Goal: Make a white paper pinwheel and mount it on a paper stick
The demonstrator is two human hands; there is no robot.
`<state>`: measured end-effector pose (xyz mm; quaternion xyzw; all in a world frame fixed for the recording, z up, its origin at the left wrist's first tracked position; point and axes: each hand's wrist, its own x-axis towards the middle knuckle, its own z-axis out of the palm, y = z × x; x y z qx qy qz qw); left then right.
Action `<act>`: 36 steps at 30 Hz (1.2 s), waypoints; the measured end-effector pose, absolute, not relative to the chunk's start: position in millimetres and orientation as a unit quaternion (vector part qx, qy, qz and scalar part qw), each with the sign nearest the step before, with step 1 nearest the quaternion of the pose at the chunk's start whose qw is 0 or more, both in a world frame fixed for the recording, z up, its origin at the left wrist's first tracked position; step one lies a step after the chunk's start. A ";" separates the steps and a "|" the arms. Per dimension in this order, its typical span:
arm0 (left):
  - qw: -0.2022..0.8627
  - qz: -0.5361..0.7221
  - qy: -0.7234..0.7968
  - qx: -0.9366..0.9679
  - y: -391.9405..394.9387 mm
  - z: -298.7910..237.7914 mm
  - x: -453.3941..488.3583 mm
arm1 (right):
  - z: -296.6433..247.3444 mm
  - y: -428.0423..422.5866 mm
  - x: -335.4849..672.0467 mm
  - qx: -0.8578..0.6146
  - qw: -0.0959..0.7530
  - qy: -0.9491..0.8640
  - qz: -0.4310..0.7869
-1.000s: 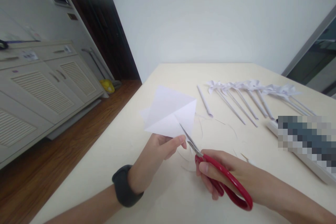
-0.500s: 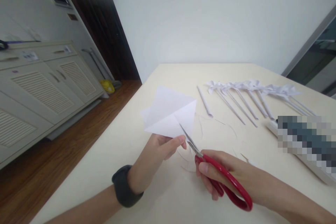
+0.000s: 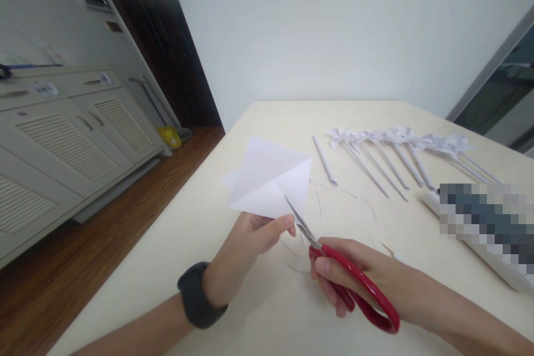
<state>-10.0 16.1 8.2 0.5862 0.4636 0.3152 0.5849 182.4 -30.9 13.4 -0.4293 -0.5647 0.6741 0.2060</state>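
A square of white paper (image 3: 271, 169) with a diagonal crease is pinched at its near edge by my left hand (image 3: 261, 233), thumb on top. My right hand (image 3: 346, 264) grips red-handled scissors (image 3: 367, 286). Their blades are parted around the paper near its lower right corner, one blade lying over the sheet and pointing toward its middle. My left fingertips are close beside the blades. Part of another white paper piece (image 3: 231, 179) shows behind the square's left side.
Several white paper pinwheels (image 3: 403, 136) on rolled stems lie in a row at the right. A single paper tube (image 3: 324, 160) is left of them. Thin strands (image 3: 319, 200) and a small pointed item (image 3: 392, 253) lie on the table (image 3: 258, 311). At the right edge stands a pixelated box (image 3: 479, 239).
Almost nothing differs. The view has shifted very slightly; both hands, the paper and the parted scissors keep the same position relative to each other.
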 end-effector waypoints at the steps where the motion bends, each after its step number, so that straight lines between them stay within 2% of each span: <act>1: 0.585 0.315 0.464 0.586 16.3 8.3 -10.0 | 13.2 -30.8 182.6 -0.431 0.206 -0.565 0.673; 36: 0.580 0.313 0.464 0.592 16.4 10.9 -8.8 | 15.7 -31.7 182.7 -0.431 0.202 -0.566 0.673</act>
